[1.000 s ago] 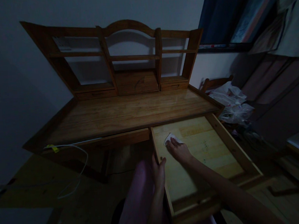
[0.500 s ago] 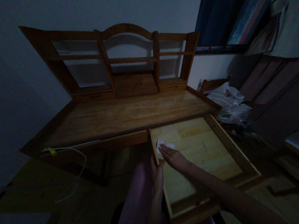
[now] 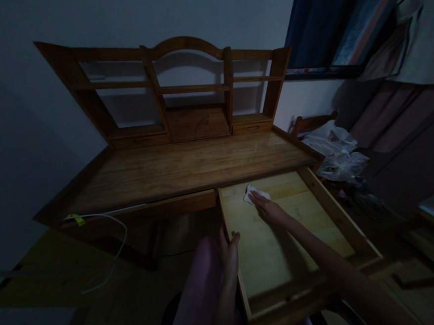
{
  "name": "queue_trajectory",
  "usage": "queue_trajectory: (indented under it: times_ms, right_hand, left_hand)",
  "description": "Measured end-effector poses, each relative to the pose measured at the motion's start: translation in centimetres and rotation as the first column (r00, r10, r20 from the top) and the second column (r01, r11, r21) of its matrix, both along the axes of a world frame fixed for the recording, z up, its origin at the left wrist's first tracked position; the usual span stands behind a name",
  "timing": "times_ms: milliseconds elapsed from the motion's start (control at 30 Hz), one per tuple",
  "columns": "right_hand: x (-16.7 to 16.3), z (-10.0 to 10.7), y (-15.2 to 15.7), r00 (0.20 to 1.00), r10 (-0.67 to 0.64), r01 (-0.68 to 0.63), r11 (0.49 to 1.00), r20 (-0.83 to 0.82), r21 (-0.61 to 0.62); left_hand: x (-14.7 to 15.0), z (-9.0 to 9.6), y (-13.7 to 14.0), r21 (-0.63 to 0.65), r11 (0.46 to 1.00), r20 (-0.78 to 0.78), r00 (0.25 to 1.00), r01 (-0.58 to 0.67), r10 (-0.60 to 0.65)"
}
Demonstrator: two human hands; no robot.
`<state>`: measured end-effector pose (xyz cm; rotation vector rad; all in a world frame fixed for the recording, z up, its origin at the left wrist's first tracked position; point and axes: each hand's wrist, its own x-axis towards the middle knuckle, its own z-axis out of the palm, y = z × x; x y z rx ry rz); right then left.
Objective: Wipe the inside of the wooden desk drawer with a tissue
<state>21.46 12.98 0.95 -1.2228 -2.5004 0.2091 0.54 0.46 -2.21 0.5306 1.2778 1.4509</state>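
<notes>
Nearby, the left hand (image 3: 229,253) clasps the left wall of the pulled-out drawer (image 3: 258,251), thumb inside. Farther in, the right hand (image 3: 270,210) has its fingers gathered on a white cloth (image 3: 252,192) over the drawer's far left. Wiping seems under way: dark marks (image 3: 298,212) show rightward; how much is already clean, I cannot tell. Beyond stands the desk (image 3: 202,161).

From my end I see a slim, bare right forearm (image 3: 315,247) and a bare right hand (image 3: 270,211) with slender fingers (image 3: 255,198). The left hand (image 3: 229,256) and left forearm (image 3: 226,295) are bare too. Just left of and below the left fingers (image 3: 223,237), a dusky-pink cloth garment (image 3: 196,292) covers a rounded knee (image 3: 206,250); dim light hides its weave.
</notes>
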Motion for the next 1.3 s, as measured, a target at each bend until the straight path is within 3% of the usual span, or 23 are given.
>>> queue_trajectory:
  times_ms: [133, 367, 600, 733, 867, 1033, 1133, 1300]
  right_hand:
    - [-2.0, 0.0, 0.8, 1.0, -0.024, 0.024, 0.996, 0.006, -0.086]
    - [-7.6, -0.4, -0.7, 0.979, 0.204, -0.203, 0.978, 0.024, -0.047]
    - [-6.9, -0.9, -1.0, 0.968, 0.251, -0.251, 0.968, 0.006, 0.016]
    - [-4.3, -0.5, -0.6, 0.972, 0.237, -0.237, 0.971, 0.004, 0.019]
    - [-0.2, -1.1, 0.7, 0.991, 0.135, -0.135, 0.989, 0.0, 0.055]
    - [7.5, -3.1, 2.6, 0.998, -0.058, 0.056, 0.992, 0.02, 0.109]
    - [12.9, -4.6, 3.2, 0.976, -0.209, 0.196, 0.965, 0.059, 0.177]
    - [19.6, -7.0, 3.3, 0.937, -0.318, 0.271, 0.925, 0.148, 0.268]
  left_hand:
    - [0.0, -0.3, 0.1, -0.025, 1.0, -0.019, 1.0, 0.005, -0.006]
    - [-0.1, -0.4, 0.0, 0.018, 1.0, -0.081, 0.997, 0.013, -0.012]
    - [-0.2, -0.2, 0.0, 0.032, 0.999, -0.081, 0.996, 0.028, -0.026]
    - [-0.2, -0.5, 0.1, 0.024, 0.999, -0.071, 0.997, 0.022, -0.021]
    - [-0.3, -0.9, 0.1, 0.003, 1.0, -0.07, 0.997, 0.013, -0.013]
    - [-0.3, -0.9, 0.0, -0.005, 1.0, -0.049, 0.999, 0.012, -0.012]
    - [-0.3, -0.8, -0.2, 0.016, 1.0, -0.07, 0.998, 0.003, -0.002]
    - [-0.3, -0.4, -0.3, 0.009, 1.0, -0.074, 0.997, 0.014, -0.013]
